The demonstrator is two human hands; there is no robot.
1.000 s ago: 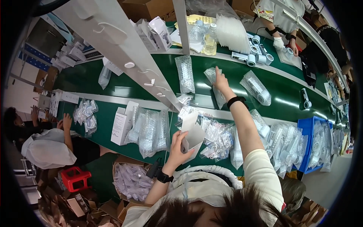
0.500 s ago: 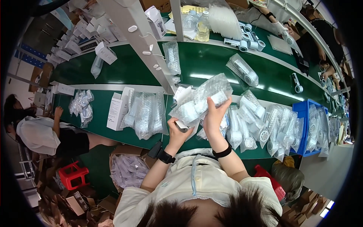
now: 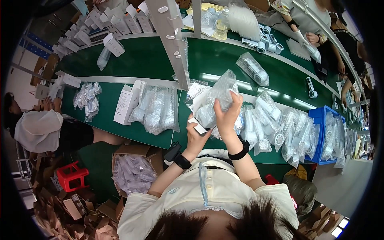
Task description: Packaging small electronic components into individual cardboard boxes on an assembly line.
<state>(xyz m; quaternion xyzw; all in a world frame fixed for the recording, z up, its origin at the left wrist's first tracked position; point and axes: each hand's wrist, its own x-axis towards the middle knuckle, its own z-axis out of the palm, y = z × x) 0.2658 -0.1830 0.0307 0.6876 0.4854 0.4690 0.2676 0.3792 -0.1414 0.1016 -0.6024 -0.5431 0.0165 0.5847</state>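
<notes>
Dark-green benchtop (image 3: 107, 114) spreads beneath a pale metal post (image 3: 172, 44), with a second glossy green strip (image 3: 208, 60) beyond. Low before the chest, the left hand (image 3: 196, 140) has its fingers and thumb curled around a small white cardboard box (image 3: 197, 126), apparently to steady it. The right hand (image 3: 228, 114), thumb and fingers partly spread, clasps a clear bubble-wrap packet (image 3: 222, 90) tilted above that box, perhaps gripped by its side to control the soft wrap; whether its lower end sits inside, I cannot tell. Similar wrapped packs (image 3: 256, 132) lie just right, beside a blue plastic bin (image 3: 316, 114), probably for easy reach.
</notes>
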